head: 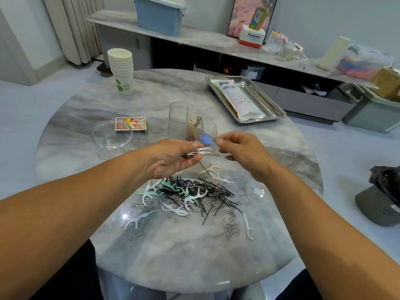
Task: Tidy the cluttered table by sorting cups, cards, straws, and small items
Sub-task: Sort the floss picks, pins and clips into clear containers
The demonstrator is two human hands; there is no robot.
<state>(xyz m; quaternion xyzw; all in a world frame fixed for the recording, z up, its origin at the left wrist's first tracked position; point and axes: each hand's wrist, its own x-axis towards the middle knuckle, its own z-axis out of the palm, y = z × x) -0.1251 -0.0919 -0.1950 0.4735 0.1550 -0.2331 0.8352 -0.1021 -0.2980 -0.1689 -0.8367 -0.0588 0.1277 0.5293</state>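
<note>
My left hand (173, 159) holds a small bundle of white floss picks (202, 150) above the table. My right hand (240, 151) pinches one end of that bundle. Below both hands lies a mixed pile of black hairpins, paper clips and white and green floss picks (190, 195). Just behind my hands stands a clear ribbed container (190, 121) with gold hairpins in it. A stack of paper cups (121, 70) stands at the far left. A card box (131, 125) lies beside a clear round lid (111, 135).
A steel tray (275, 109) holding a packet of straws (238, 96) sits at the far right of the round marble table (173, 256). Another clear lid (255, 190) lies right of the pile. A cap (378, 206) lies on the floor to the right. A cluttered shelf runs along the back.
</note>
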